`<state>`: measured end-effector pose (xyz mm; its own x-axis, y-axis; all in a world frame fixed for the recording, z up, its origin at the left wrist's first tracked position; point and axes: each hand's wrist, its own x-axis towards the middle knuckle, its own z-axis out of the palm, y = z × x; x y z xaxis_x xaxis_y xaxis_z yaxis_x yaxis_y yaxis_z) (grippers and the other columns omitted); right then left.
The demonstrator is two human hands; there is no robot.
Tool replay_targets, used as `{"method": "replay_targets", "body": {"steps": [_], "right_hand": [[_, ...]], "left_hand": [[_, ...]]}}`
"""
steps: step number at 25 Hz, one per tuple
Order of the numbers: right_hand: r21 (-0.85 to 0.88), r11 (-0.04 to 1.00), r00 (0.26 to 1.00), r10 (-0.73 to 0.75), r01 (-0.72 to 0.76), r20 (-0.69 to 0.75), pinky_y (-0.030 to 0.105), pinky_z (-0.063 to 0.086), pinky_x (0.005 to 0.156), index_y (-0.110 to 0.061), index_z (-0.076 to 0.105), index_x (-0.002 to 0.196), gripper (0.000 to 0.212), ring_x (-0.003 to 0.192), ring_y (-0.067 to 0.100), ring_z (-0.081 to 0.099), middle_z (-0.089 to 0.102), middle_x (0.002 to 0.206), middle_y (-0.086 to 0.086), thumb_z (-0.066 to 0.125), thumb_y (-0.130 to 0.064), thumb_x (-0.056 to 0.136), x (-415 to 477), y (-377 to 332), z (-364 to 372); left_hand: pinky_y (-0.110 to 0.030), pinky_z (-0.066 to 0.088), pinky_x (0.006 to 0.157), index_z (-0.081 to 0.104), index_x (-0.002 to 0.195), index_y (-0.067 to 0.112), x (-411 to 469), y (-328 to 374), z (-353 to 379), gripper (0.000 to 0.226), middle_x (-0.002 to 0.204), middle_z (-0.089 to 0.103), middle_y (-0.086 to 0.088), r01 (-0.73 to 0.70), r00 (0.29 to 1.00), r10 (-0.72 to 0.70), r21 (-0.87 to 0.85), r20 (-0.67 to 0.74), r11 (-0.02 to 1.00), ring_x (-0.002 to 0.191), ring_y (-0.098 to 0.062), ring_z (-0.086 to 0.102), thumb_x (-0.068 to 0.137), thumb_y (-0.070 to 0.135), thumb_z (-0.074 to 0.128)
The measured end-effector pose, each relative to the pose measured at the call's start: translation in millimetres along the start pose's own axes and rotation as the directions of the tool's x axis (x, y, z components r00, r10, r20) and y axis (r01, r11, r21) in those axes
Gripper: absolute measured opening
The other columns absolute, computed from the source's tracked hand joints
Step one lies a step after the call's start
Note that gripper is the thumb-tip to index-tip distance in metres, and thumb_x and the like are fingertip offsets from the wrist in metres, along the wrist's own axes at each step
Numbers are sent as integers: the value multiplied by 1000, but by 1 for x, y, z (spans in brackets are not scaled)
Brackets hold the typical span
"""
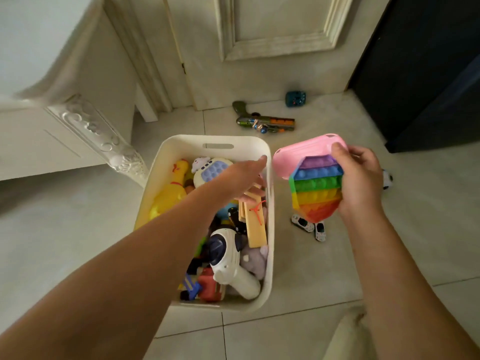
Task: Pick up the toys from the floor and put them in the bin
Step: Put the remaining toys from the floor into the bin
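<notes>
A white bin (pixel 270 229) stands on the tiled floor, full of several toys: a yellow rubber chicken (pixel 170 193), a white toy gun (pixel 231 258), a wooden block (pixel 255 224). My right hand (pixel 361 183) holds a rainbow pop toy (pixel 315 188) together with a pink case (pixel 298 154), just right of the bin. My left hand (pixel 246 175) reaches over the bin with its fingers spread above the wooden block. On the floor lie two small white toy cars (pixel 309 226), a green and orange toy gun (pixel 265 120) and a small teal toy (pixel 295 99).
A white carved furniture leg (pixel 109 144) stands left of the bin. A cream door (pixel 259 48) is behind, a dark cabinet (pixel 428 74) at the right. A black and white toy (pixel 387 179) peeks out behind my right hand.
</notes>
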<state>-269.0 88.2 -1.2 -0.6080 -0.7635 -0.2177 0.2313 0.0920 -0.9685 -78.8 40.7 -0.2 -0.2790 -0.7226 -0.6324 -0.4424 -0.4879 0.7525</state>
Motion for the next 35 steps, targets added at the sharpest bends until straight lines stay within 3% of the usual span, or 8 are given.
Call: {"method": "replay_targets", "body": {"steps": [3, 8, 12, 17, 22, 25, 30, 35], "right_hand": [[-17, 999, 993, -38, 40, 113, 24, 53, 61, -24, 62, 82, 12, 73, 12, 68, 70, 87, -1, 73, -25, 82, -25, -25, 11], [-366, 931, 947, 105, 14, 304, 31, 53, 72, -23, 64, 88, 11, 82, 19, 66, 69, 88, -1, 73, -28, 83, -72, 8, 75], [-550, 834, 982, 54, 54, 179, 27, 44, 72, -18, 63, 108, 29, 94, 18, 62, 65, 101, -2, 67, -36, 86, -88, 43, 93], [-540, 842, 999, 16, 8, 40, 26, 38, 70, -10, 64, 107, 23, 87, 21, 57, 65, 104, 7, 58, -27, 94, -94, 47, 89], [-538, 841, 994, 101, -66, 36, 27, 40, 66, -10, 64, 110, 25, 84, 20, 55, 63, 100, 5, 54, -29, 96, -102, 48, 89], [-572, 817, 964, 201, -68, 172, 27, 43, 68, -14, 66, 108, 23, 85, 19, 55, 63, 99, 4, 54, -30, 96, -118, 50, 93], [-680, 684, 798, 240, 265, 552, 21, 41, 64, -19, 66, 101, 18, 85, 11, 57, 63, 90, -6, 55, -33, 96, -166, 59, 104], [-523, 782, 728, 135, 338, 672, 6, 45, 64, -25, 65, 101, 10, 96, 1, 58, 66, 100, -10, 57, -29, 95, -200, 66, 108]], "left_hand": [[-42, 51, 94, 47, 139, 31, -33, -13, -32, 47, 126, 60, 0, -162, 987, 161, -147, -15, 976, 112, -19, 59, 95, 48, 49], [-44, 58, 83, 63, 122, 12, -65, -77, -55, 28, 96, 69, -9, -143, 967, 126, -64, -223, 988, 80, -26, 66, 95, 19, 57], [-43, 60, 73, 65, 115, 16, -76, -124, -60, 23, 96, 70, -10, -22, 905, 68, 113, -420, 993, 79, -25, 70, 93, 19, 58], [-36, 53, 88, 53, 136, 20, -84, -122, -61, 39, 121, 64, -6, -4, 936, 137, 377, -325, 926, 105, -25, 63, 97, 20, 49], [-42, 57, 86, 57, 128, 21, -93, -131, -73, 38, 111, 66, -3, -4, 942, 33, 88, -335, 996, 98, -20, 66, 95, 10, 41], [-44, 59, 80, 57, 125, 20, -105, -127, -81, 34, 118, 63, -4, 22, 951, -46, -81, -307, 997, 99, -19, 67, 98, 11, 39], [-27, 56, 69, 55, 127, 12, -120, -126, -95, 36, 111, 64, -6, 14, 953, -60, -155, -298, 988, 89, -19, 65, 98, 4, 35], [-26, 57, 72, 61, 121, 20, -127, -128, -106, 32, 110, 68, -4, 26, 945, -61, -111, -321, 993, 92, -17, 66, 96, 9, 43]]}}
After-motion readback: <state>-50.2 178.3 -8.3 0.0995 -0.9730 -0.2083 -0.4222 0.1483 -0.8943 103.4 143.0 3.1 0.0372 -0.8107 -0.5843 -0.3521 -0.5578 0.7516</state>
